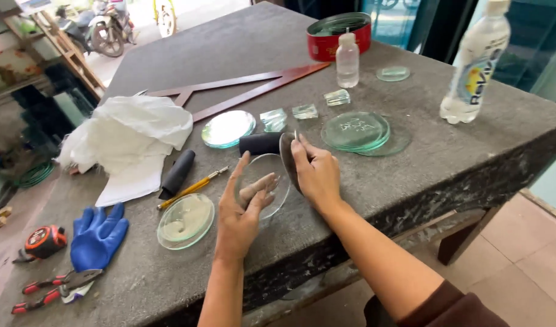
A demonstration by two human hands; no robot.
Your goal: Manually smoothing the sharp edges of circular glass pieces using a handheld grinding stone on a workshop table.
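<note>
While left hand (241,209) cradles glass disc (267,181) upright — right hand (314,172) pinches abrasive pad (288,158).

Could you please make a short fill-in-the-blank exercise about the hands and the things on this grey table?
1. The left hand holds a round disc made of clear ____.
2. The glove beside the tape measure is ____ in colour.
3. The round tin at the table's far end is ____.
4. The pliers have ____ handles.

Missing words: glass; blue; red; red
</note>
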